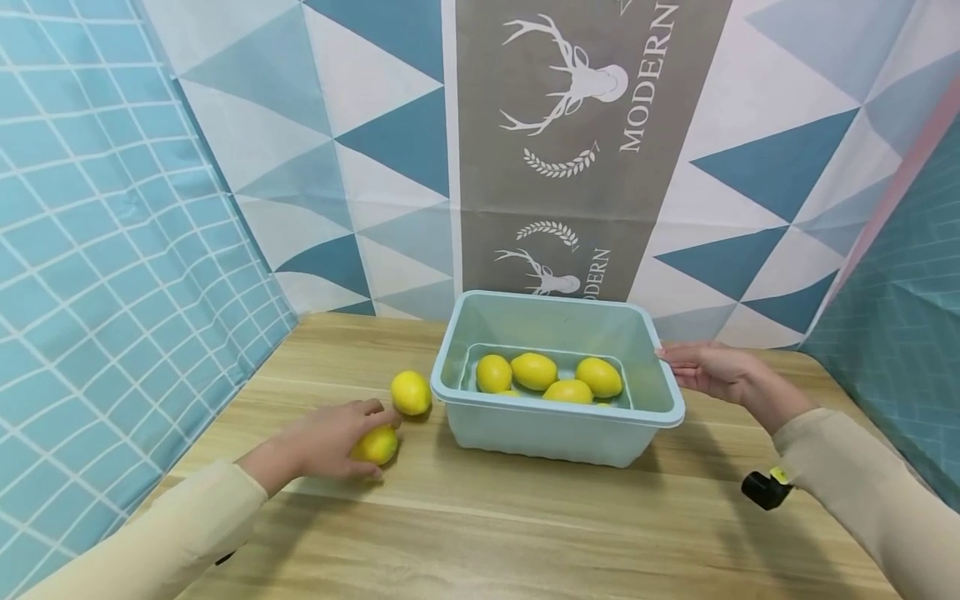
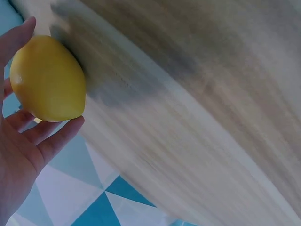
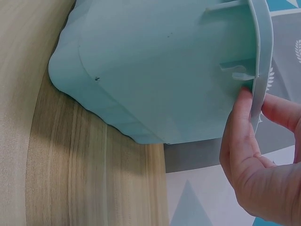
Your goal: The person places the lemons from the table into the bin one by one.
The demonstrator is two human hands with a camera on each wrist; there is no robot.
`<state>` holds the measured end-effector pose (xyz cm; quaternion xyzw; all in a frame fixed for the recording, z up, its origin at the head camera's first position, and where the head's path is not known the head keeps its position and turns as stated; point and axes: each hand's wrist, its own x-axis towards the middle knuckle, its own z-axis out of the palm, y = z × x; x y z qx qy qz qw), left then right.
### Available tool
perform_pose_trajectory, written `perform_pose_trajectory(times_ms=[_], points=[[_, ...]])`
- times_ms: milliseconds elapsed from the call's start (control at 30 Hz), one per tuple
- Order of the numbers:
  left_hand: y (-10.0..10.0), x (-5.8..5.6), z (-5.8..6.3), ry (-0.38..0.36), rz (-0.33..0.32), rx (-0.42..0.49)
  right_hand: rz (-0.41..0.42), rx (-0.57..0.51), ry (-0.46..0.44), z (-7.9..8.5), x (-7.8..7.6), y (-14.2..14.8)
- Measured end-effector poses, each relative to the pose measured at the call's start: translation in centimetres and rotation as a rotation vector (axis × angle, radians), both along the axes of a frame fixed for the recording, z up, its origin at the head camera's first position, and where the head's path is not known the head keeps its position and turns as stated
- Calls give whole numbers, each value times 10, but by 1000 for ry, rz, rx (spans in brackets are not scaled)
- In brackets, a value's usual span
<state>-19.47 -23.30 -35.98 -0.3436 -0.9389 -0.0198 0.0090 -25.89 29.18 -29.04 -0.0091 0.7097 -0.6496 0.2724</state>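
My left hand [image 1: 335,439] has its fingers and thumb around a yellow lemon [image 1: 377,447] on the table, left of the bin. Up close in the left wrist view, this lemon [image 2: 48,80] sits between thumb and fingertips. Just beyond it lies a second lemon [image 1: 410,392], beside the bin's left wall. The light blue plastic bin [image 1: 543,433] holds several lemons, some partly hidden by its front wall. At the bin's right end, my right hand [image 1: 712,371] pinches the rim [image 3: 264,52], fingers beneath and thumb on the other side.
A wood-grain table [image 1: 465,533] carries everything. Behind it hangs a patterned cloth [image 1: 397,200] with triangles and deer heads, close to the bin's back. Blue tiled-pattern cloth [image 1: 97,250] closes off the left side, and another teal cloth [image 1: 900,333] the right.
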Motion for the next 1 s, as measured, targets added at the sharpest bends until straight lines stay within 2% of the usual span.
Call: perform_pose_trajectory(times_ms=[100, 500, 633, 733, 1000], points=[[0, 3, -2, 6, 11, -4, -1, 3, 6, 1, 0, 0], [7, 12, -6, 104, -6, -63, -5, -10, 7, 0, 1, -1], [9, 13, -8, 120, -10, -68, 2, 27, 42, -2, 1, -2], [10, 13, -8, 129, -14, -75, 6, 51, 68, -2, 1, -3], [11, 13, -7, 102, -16, -59, 27, 62, 63, -6, 0, -1]])
